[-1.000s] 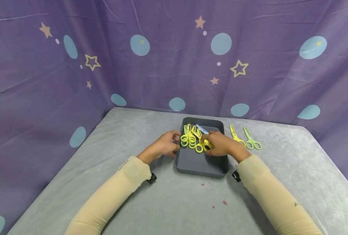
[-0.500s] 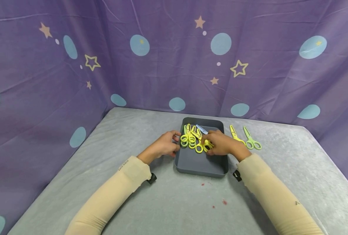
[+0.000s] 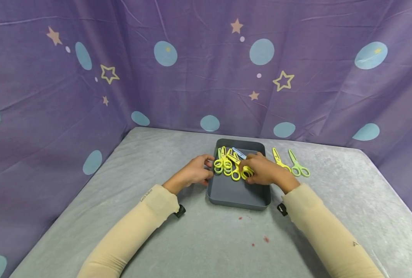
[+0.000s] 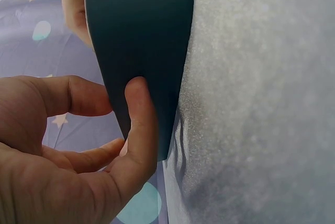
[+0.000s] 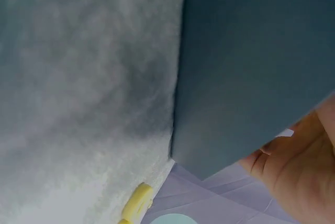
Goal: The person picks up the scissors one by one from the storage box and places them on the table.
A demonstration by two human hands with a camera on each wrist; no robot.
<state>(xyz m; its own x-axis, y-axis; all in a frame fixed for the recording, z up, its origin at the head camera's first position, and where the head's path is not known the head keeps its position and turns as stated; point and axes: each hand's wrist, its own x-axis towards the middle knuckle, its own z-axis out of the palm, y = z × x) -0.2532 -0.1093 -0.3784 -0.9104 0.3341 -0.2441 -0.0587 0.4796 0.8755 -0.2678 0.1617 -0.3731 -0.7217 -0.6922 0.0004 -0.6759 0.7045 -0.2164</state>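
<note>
Head view: both hands angle inward at the gray tray.

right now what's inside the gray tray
The gray tray holds several yellow scissors, a green pair partly covered by yellow, and blue blades. The right hand covers part of the tray, so whatever lies beneath can't be seen.

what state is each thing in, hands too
grey tray, upright, open-topped, holding scissors
tray's yellow scissors, overlapping
tray's green scissors, partly covered
blue scissors, closed, handles hidden
loose green scissors, flat, closed
loose yellow scissors, closed, partly hidden
left hand, touching tray's outer wall
right hand, at tray's yellow scissors, grip unclear
purple backdrop, creased
</note>
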